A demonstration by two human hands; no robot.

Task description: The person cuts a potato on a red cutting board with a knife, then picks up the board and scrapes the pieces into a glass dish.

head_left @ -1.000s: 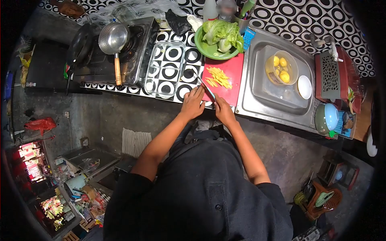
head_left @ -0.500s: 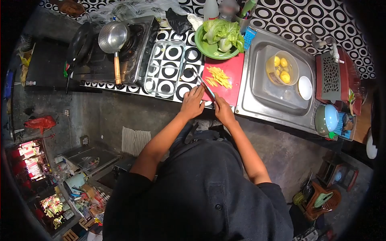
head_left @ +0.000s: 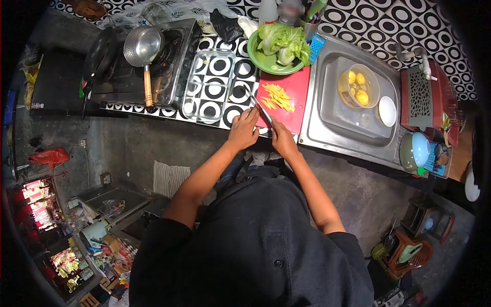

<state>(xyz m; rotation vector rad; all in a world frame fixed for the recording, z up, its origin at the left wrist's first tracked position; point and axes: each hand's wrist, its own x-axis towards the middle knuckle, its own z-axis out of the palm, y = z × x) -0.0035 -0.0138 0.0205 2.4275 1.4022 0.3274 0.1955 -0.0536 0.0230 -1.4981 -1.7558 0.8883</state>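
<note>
My right hand [head_left: 282, 139] is closed on the handle of a knife [head_left: 261, 109], whose blade points up and left across the left edge of the red cutting board [head_left: 298, 110]. Beside the blade, my left hand [head_left: 244, 129] rests at the board's lower left edge with its fingers bent. Whatever lies under those fingertips is too small to make out. Yellow cut strips [head_left: 277, 97] lie in a pile on the board. A green bowl [head_left: 264, 65] with leafy greens [head_left: 286, 43] overlaps the board's top edge.
Left of the board is a glass dish [head_left: 208, 84]. A stove [head_left: 171, 77] holds a saucepan [head_left: 143, 46] at the left. In the sink [head_left: 314, 123] on the right, a clear tub [head_left: 376, 89] holds several yellow pieces, near a white bowl [head_left: 387, 111].
The view has shifted very slightly. My hands and the knife are in nearly the same places, and the pile of strips looks unchanged.
</note>
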